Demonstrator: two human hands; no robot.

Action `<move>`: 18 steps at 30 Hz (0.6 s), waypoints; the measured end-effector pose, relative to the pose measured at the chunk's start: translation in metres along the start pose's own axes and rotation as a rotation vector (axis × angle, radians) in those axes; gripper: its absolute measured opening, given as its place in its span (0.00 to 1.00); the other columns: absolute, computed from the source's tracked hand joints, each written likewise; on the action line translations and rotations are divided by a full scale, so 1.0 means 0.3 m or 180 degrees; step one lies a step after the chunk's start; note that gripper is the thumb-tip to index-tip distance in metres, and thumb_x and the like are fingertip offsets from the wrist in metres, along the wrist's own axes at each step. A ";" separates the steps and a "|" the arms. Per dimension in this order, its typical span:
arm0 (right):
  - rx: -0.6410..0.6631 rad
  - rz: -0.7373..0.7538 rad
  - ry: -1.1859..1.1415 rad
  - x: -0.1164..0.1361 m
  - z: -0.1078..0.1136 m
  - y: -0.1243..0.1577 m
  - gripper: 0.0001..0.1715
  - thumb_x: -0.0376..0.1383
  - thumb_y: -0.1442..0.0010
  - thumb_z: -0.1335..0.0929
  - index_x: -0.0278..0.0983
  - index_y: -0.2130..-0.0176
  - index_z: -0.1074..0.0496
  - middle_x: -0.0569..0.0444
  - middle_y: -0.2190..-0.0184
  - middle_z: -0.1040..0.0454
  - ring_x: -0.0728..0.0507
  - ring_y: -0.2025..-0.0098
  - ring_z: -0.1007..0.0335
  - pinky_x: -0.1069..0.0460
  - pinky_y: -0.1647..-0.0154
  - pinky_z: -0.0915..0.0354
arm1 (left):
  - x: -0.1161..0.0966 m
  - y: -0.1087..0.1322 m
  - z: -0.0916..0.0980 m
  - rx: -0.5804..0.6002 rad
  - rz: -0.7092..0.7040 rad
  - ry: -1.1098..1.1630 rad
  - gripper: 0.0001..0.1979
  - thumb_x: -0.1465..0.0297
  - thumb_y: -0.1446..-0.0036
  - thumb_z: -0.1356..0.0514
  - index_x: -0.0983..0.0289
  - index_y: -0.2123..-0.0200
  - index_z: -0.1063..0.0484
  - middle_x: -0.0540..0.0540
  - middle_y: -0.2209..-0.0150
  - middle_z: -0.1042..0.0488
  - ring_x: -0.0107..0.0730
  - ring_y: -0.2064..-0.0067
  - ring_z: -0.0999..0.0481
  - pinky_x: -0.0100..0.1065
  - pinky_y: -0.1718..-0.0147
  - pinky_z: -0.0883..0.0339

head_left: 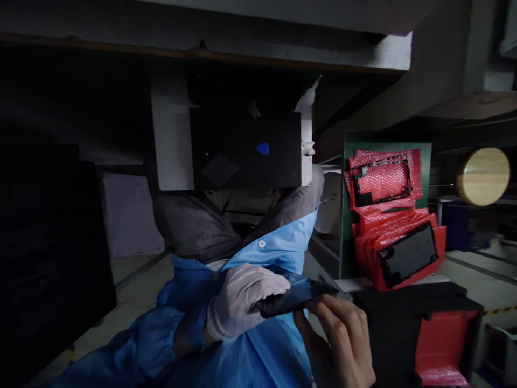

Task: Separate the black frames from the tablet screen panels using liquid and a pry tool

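Observation:
My left hand [242, 299], in a white glove, is wrapped round one end of a dark flat panel [297, 295] held above my lap. Bare, my right hand [341, 337] grips the panel's other end, its thumb below and its fingers along the near edge. The panel is tilted and has a glossy dark face. Under the bench in front of me is a black board [246, 167] with a small blue triangular piece [263, 149] on it.
To the right, a green surface [346, 231] bears red bubble-wrap pouches [367, 248], a black frame [404, 195] and another dark panel [410, 256]. Nearer are a black foam box [388, 334] and, farther right, a round wooden stool [484, 177]. A bench edge [283, 60] crosses ahead.

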State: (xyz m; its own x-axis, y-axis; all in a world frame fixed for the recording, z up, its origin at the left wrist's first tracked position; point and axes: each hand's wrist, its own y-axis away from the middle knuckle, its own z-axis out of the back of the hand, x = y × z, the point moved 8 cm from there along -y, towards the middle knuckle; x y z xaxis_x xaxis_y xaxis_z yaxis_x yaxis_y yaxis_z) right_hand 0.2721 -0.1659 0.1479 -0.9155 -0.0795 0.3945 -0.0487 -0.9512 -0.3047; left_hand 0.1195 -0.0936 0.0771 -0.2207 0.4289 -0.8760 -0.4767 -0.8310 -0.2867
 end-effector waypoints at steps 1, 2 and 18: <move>0.0079 0.0011 0.0023 -0.001 -0.004 -0.001 0.01 0.32 0.22 0.24 0.36 0.51 0.19 0.49 0.61 0.17 0.42 0.60 0.19 0.47 0.58 0.24 | 0.002 0.001 0.000 0.0009 0.0012 0.0023 0.11 0.68 0.14 0.43 0.59 0.51 0.21 0.49 0.59 0.08 0.30 0.60 0.08 0.32 0.58 0.19; 0.0176 0.0023 0.0053 -0.001 -0.009 -0.003 0.01 0.32 0.22 0.24 0.36 0.51 0.19 0.49 0.60 0.16 0.42 0.60 0.19 0.47 0.57 0.24 | 0.004 0.002 -0.001 0.0025 0.0018 0.0050 0.10 0.68 0.15 0.42 0.59 0.51 0.21 0.49 0.59 0.08 0.30 0.60 0.08 0.32 0.58 0.19; 0.0243 0.0092 0.0242 -0.006 -0.019 -0.019 0.03 0.31 0.22 0.24 0.38 0.51 0.21 0.52 0.62 0.15 0.43 0.63 0.22 0.45 0.51 0.29 | 0.018 0.005 -0.004 0.0047 0.0083 0.0008 0.06 0.71 0.20 0.38 0.58 0.50 0.20 0.49 0.59 0.08 0.32 0.61 0.08 0.31 0.59 0.16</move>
State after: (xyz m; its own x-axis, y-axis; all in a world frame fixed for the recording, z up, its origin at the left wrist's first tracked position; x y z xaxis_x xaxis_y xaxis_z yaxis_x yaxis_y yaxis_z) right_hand 0.2717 -0.1586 0.1440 -0.9438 -0.0873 0.3187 0.0062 -0.9690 -0.2471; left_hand 0.1185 -0.0929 0.0716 -0.2311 0.4063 -0.8840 -0.4834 -0.8365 -0.2581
